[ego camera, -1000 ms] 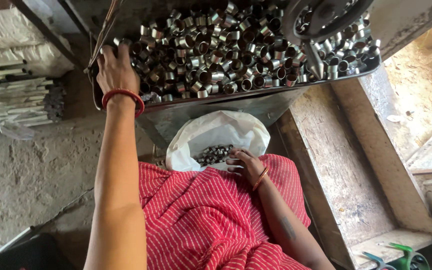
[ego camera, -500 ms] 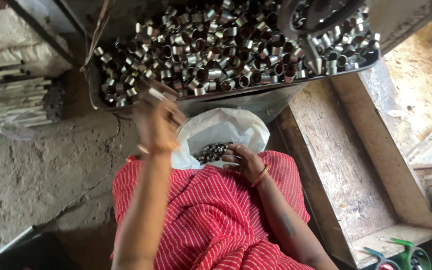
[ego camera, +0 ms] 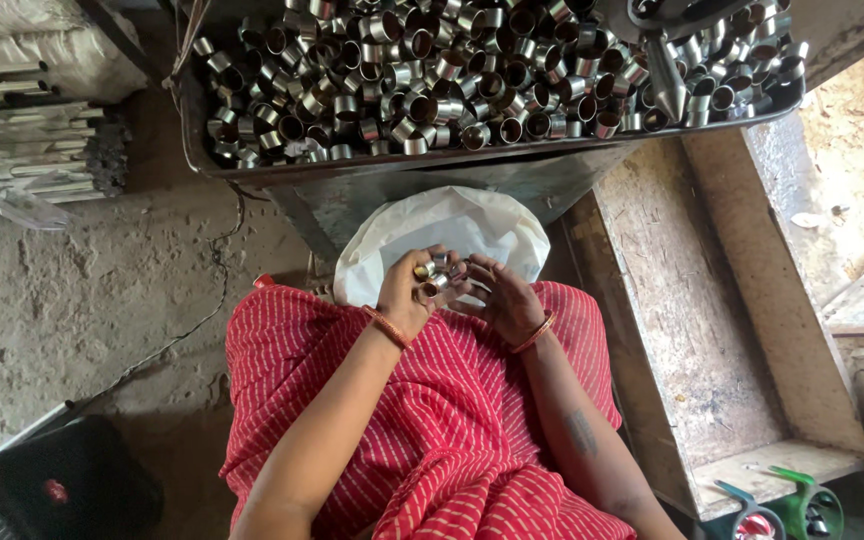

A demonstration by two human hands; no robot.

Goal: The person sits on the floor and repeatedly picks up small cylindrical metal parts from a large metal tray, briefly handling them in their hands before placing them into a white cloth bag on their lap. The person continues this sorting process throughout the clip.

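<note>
**Hands with metal rings above a white sack, head view**

Largest: bare concrete floor point(ego camera: 72, 310), grey and cracked, filling the left half. Right of centre, a worn wooden frame point(ego camera: 722, 300), slanting toward the lower right corner. Across the top, a dark metal tray point(ego camera: 372, 165) on a grey stand, heaped with short shiny metal rings point(ego camera: 422, 70); a pointed dark machine part point(ego camera: 664, 75) standing over the tray's right end. At upper left, a stack of pale tubes point(ego camera: 22, 160) lying flat. In the lower middle, red striped cloth point(ego camera: 432, 430) spread over the lap.

Below the tray and touching the cloth's upper edge, a white sack point(ego camera: 452, 225), mouth upward.

Over the sack's near edge, left hand point(ego camera: 414, 292) and right hand point(ego camera: 500, 300), close together, each wrist with a red-orange bangle point(ego camera: 385, 325). Left grip curled around a small cluster of rings point(ego camera: 434, 280), fingers closed on them. Right grip half curled, fingertips point(ego camera: 474, 270) at the same cluster; actual contact impossible to tell.

Smallest: green-handled tools point(ego camera: 782, 500) at lower right.
</note>
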